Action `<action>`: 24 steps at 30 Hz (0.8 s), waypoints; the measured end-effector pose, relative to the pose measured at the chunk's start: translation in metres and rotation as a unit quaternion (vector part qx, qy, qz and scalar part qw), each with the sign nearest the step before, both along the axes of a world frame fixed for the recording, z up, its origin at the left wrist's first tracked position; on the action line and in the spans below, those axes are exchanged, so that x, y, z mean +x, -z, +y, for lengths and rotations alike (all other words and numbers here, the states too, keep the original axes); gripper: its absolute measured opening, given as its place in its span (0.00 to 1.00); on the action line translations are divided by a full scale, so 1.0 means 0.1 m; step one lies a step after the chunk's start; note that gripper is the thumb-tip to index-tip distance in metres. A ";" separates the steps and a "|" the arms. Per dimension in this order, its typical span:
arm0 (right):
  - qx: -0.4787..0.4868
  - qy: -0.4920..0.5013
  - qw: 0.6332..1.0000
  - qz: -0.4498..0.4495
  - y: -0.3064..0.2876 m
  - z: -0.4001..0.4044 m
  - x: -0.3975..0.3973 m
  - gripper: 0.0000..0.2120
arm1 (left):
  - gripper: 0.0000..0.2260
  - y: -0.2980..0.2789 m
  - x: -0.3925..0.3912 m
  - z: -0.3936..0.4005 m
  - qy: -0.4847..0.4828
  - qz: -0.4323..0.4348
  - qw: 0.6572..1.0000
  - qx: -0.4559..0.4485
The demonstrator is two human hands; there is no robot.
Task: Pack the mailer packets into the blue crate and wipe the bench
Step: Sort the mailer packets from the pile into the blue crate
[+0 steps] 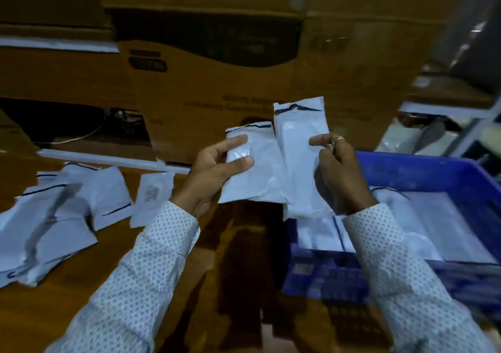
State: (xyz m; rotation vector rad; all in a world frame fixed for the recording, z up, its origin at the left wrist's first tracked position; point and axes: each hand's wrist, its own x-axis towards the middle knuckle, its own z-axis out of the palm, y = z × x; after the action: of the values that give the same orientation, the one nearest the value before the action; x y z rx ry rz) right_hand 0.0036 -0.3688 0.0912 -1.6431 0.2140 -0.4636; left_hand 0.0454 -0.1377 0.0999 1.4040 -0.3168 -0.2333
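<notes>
Packets [273, 168] – gripped in both hands, above bench [162, 285]

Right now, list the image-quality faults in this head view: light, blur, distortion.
Head view: dim warm light, dark shadow on the brown wooden bench; the stacked brown cardboard boxes are soft, print unreadable; motion smear on the blue plastic crate; wide-angle bending at the edges; faint sheen on the white plastic mailer packets.
</notes>
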 end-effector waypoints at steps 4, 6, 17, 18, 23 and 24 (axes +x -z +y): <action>-0.034 0.053 0.998 0.021 -0.09 -0.75 -0.33 0.15 | 0.23 -0.03 -0.17 -0.72 0.044 0.005 0.999 0.024; -0.035 0.063 0.997 0.037 -0.08 -1.06 -0.49 0.15 | 0.22 0.00 -0.22 -1.04 0.057 -0.008 0.996 0.067; -0.315 -0.082 0.888 0.324 0.49 -1.78 -0.45 0.19 | 0.32 0.44 -0.22 -2.03 0.128 -0.130 0.814 0.551; -0.309 -0.105 0.881 0.342 0.52 -1.77 -0.42 0.20 | 0.33 0.47 -0.22 -2.08 0.137 -0.124 0.787 0.588; -0.416 -0.142 0.813 0.382 0.64 -1.66 -0.28 0.26 | 0.25 0.63 -0.25 -2.21 0.153 -0.151 0.659 0.721; -0.446 -0.158 0.787 0.395 0.64 -1.64 -0.27 0.29 | 0.23 0.68 -0.25 -2.20 0.142 -0.169 0.639 0.737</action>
State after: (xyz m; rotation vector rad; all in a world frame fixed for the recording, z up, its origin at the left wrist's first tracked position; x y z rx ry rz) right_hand -0.0236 -0.5329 0.0271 -2.6952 0.3573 0.5250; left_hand 0.0202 -0.3578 0.0321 3.0751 -0.7421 -0.5545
